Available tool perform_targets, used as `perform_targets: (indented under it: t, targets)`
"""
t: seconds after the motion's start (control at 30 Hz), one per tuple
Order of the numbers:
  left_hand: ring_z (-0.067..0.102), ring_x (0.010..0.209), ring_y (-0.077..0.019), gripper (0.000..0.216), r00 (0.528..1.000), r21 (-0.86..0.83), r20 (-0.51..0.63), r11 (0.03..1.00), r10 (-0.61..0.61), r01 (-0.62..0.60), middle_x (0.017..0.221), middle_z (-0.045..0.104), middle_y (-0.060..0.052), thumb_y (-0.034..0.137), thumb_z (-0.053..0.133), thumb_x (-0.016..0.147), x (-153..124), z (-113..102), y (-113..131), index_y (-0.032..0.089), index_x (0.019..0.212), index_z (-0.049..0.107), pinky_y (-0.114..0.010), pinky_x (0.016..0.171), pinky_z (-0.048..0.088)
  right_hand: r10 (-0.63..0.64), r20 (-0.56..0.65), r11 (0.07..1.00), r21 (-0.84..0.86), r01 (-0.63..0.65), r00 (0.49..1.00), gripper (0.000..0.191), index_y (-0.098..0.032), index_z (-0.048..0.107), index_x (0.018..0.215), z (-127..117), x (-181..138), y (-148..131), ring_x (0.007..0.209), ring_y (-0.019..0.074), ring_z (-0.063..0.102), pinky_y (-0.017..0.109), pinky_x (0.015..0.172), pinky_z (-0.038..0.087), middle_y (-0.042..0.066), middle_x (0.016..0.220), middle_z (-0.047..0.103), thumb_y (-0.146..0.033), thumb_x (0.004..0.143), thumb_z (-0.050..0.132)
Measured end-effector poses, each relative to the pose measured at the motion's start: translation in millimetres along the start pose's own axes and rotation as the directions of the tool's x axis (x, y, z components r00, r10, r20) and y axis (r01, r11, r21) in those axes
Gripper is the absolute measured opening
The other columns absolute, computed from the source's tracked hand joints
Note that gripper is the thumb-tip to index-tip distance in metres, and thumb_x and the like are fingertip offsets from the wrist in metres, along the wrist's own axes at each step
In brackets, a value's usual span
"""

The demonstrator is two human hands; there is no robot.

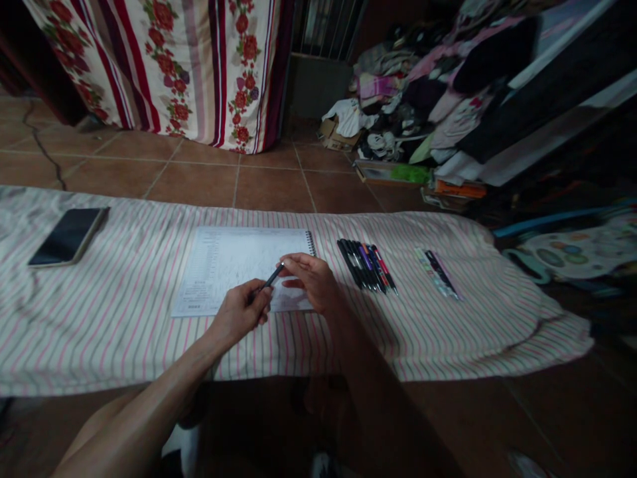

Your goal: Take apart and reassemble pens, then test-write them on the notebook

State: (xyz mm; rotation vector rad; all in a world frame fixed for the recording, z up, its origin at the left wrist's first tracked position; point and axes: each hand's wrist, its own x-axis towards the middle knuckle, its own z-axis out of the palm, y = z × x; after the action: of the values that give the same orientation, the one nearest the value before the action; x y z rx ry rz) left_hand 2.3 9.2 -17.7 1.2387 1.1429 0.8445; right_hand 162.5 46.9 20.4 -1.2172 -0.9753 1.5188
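Observation:
My left hand (243, 307) is closed around the lower part of a dark pen (273, 275), which tilts up to the right. At its upper end, the fingertips of my right hand (309, 279) pinch the pen's tip. Both hands are above a spiral-bound notebook (233, 255) whose page bears faint print. A row of several pens (365, 265), mostly black with some purple and red, lies just right of the notebook. Further right is a smaller group of slim pens (440, 273), in pale, black and lilac colours.
A striped cloth (124, 299) covers the low table. A smartphone (68, 236) lies at its left end. Beyond are a tiled floor (199, 179), a floral curtain (169, 73) and a heap of clothes (408, 99). A patterned chair (577, 249) stands at the right.

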Motion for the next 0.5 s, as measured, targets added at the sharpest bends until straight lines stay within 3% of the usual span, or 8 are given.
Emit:
perform_targets:
  t: [0.5]
  targets:
    - [0.049, 0.041, -0.0079, 0.031, 1.000, -0.062, 0.009, 0.998, -0.030, 0.030, 0.055, 0.054, 0.003, 0.046, 0.053, 0.082, 0.1, 3.9, 9.4, 0.015, 0.084, 0.055, -0.020, 0.039, 0.034, 0.040, 0.015, 0.998, 0.056, -0.041, 0.999, 0.025, -0.020, 0.071, 0.083, 0.1, -2.5, -2.2, 0.069, 0.0098, 0.060, 0.021, 0.059, 0.048, 0.001, 0.080, 0.066, -0.035, 0.064, 0.073]
